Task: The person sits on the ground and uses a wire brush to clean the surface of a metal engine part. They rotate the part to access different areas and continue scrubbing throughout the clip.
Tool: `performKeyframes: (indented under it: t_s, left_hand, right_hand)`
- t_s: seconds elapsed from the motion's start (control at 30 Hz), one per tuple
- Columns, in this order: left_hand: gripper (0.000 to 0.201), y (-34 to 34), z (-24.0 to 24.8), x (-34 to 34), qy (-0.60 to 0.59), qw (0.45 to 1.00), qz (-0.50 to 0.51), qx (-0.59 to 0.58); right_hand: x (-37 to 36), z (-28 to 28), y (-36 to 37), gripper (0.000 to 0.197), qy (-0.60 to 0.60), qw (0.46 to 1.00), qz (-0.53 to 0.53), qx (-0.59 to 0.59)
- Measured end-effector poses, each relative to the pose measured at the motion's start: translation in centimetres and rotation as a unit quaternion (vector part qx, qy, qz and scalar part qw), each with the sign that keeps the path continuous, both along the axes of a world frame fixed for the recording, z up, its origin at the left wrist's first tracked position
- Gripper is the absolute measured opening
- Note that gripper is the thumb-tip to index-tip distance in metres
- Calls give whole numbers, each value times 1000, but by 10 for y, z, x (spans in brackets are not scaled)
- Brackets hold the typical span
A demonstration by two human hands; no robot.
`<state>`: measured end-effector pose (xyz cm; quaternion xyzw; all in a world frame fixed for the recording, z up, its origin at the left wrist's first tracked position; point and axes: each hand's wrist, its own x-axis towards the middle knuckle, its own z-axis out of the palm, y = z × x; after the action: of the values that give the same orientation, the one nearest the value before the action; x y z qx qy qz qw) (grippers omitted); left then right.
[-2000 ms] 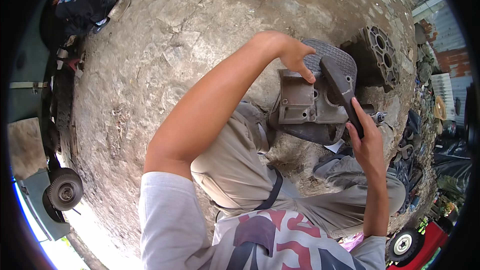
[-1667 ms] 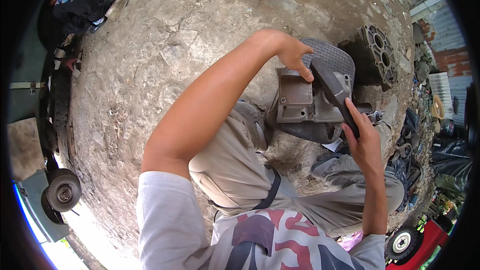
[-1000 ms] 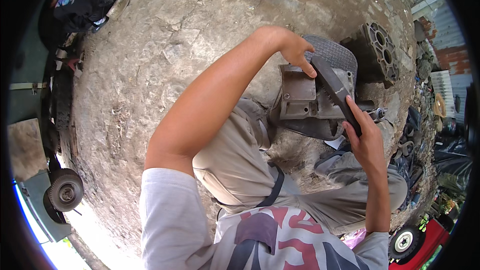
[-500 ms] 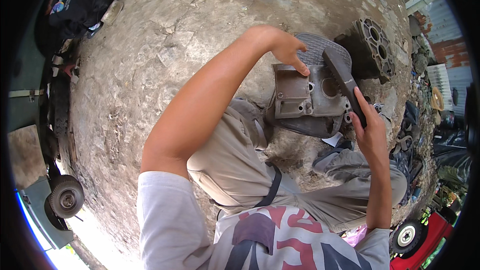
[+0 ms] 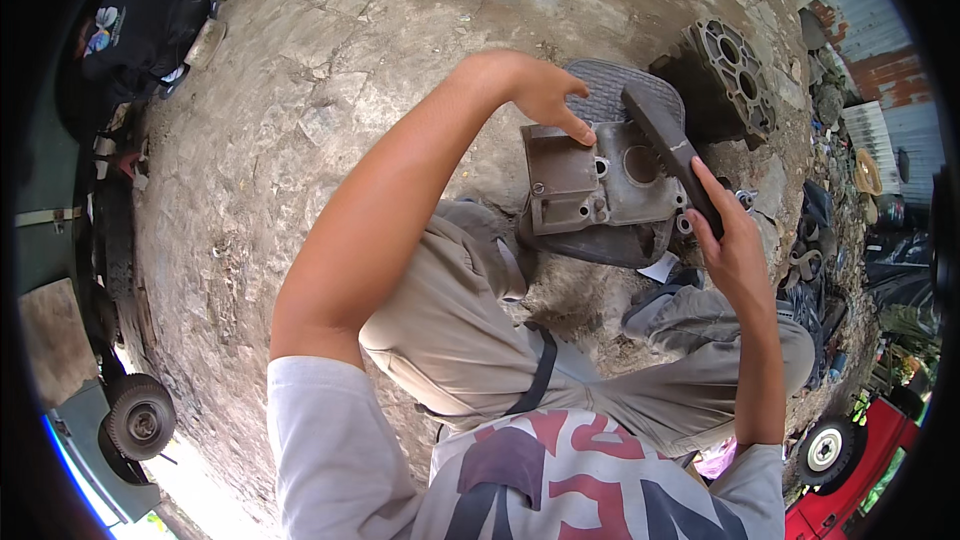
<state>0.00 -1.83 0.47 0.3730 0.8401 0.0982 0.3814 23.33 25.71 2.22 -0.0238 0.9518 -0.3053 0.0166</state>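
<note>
My left hand (image 5: 553,100) reaches over the far left corner of a grey-brown metal engine casting (image 5: 614,202). Its thumb rests on the casting's edge and its visible fingers are spread apart; the others are hidden. Closed round the lower end of a long dark brush (image 5: 662,130), my right hand (image 5: 738,245) is at the casting's right side. The brush slants up and left across the casting beside its round opening; its bristle side is mostly hidden. Beneath the casting is a dark, rounded support with a textured top (image 5: 615,85).
A large engine block (image 5: 725,80) with round bores stands on the rough concrete floor (image 5: 300,140) at the far right. My bent legs (image 5: 450,310) flank the near side. Clutter lies along the right wall; a person in black (image 5: 155,20) is at the far left.
The whole view has shifted slightly, so the casting and both hands appear a little further left. My left hand stays at the casting's corner, and my right hand still grips the brush.
</note>
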Motion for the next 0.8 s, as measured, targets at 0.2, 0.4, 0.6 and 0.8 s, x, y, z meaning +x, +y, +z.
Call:
performKeyframes:
  t_s: [0.2, 0.4, 0.6, 0.8]
  left_hand:
    - [110, 1, -1, 0, -5, 1000, 3, 5]
    - [113, 1, 7, 2, -30, 999, 19, 4]
    - [109, -2, 4, 4, -44, 998, 32, 10]
    - [106, -3, -4, 0, -74, 997, 34, 11]
  right_hand:
    - [9, -12, -16, 65, 50, 997, 29, -45]
    - [4, -8, -8, 67, 12, 1000, 14, 8]
    - [11, 2, -10, 69, -6, 998, 36, 49]
    - [18, 6, -6, 73, -22, 999, 30, 35]
